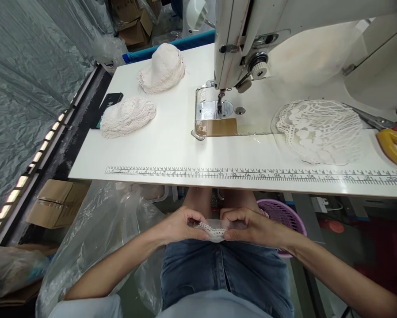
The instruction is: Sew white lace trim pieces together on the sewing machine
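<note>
Over my lap, my left hand (188, 226) and my right hand (243, 226) pinch a small white fabric piece with lace trim (213, 231) between thumbs and fingers. Its scalloped edge runs between the two hands, and the rest is partly hidden by my fingers. Beyond the table edge stands a sewing machine (231, 48), its needle area above the metal plate (215, 109). On the left of the table lie a stack of white lace pieces (128, 115) and a domed pile of white fabric (163, 66).
To the machine's right are a flat heap of white lace (321, 130) and scissors (391, 132) with yellow and red handles. A dark phone-like object (108, 104) lies partly under the lace stack. A printed ruler (251, 174) runs along the front. A purple basket (283, 216) stands below.
</note>
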`<action>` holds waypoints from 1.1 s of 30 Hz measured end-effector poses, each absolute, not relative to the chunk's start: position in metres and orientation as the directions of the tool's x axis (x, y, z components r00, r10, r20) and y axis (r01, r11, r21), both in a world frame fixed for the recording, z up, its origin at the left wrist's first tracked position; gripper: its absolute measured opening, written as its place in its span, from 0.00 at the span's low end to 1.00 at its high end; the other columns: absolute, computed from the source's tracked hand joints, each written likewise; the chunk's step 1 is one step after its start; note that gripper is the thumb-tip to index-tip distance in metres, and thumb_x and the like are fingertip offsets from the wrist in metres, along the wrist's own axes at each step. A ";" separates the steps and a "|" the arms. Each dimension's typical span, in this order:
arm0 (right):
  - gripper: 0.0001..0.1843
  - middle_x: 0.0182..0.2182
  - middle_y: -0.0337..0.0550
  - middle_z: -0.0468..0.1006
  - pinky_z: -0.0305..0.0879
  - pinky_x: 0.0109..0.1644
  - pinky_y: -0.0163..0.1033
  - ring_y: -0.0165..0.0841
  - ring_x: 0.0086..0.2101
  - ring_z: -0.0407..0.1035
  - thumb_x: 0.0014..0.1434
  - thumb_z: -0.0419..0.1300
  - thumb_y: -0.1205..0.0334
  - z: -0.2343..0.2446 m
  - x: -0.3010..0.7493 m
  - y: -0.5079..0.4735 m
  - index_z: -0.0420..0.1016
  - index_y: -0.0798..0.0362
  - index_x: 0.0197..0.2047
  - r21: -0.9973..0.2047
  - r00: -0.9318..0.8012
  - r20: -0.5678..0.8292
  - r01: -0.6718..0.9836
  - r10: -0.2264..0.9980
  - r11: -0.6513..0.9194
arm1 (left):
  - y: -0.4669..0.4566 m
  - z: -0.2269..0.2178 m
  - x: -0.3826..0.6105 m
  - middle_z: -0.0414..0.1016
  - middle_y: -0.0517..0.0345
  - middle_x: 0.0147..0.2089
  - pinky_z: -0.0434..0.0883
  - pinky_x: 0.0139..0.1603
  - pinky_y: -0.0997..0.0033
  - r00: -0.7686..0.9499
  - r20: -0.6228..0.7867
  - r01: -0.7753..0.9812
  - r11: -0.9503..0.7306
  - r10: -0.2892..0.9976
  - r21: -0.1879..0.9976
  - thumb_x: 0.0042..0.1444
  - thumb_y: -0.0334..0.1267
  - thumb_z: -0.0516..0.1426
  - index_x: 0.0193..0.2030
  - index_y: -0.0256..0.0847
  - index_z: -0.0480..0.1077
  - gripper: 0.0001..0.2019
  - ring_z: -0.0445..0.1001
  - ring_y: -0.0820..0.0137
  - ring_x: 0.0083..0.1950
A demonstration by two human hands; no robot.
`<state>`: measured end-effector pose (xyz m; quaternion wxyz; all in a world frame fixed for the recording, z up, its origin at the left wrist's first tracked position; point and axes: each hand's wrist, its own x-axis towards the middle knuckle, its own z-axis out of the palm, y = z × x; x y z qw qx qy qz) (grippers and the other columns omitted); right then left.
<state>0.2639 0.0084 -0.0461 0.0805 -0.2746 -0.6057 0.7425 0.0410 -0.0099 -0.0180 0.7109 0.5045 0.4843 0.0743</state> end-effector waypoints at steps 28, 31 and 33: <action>0.16 0.23 0.33 0.61 0.47 0.27 0.31 0.25 0.24 0.53 0.53 0.61 0.51 -0.039 0.260 0.017 0.70 0.57 0.32 -0.923 -0.871 -0.344 0.246 0.350 -0.296 | 0.001 -0.019 0.043 0.66 0.63 0.24 0.56 0.27 0.79 0.608 -0.592 0.466 0.366 0.529 0.806 0.46 0.43 0.63 0.30 0.35 0.74 0.12 0.60 0.78 0.27; 0.15 0.24 0.34 0.63 0.48 0.27 0.31 0.24 0.24 0.53 0.54 0.61 0.52 -0.039 0.257 0.018 0.71 0.58 0.32 -0.923 -0.879 -0.338 0.239 0.336 -0.302 | 0.001 -0.020 0.041 0.67 0.63 0.25 0.57 0.27 0.79 0.600 -0.604 0.463 0.389 0.524 0.797 0.46 0.42 0.63 0.31 0.35 0.74 0.11 0.61 0.77 0.27; 0.15 0.24 0.35 0.64 0.48 0.27 0.31 0.24 0.24 0.54 0.54 0.60 0.53 -0.038 0.256 0.018 0.72 0.59 0.32 -0.916 -0.870 -0.354 0.249 0.342 -0.315 | 0.000 -0.021 0.040 0.68 0.62 0.25 0.57 0.28 0.79 0.591 -0.610 0.466 0.394 0.528 0.792 0.45 0.42 0.64 0.31 0.35 0.75 0.11 0.62 0.77 0.28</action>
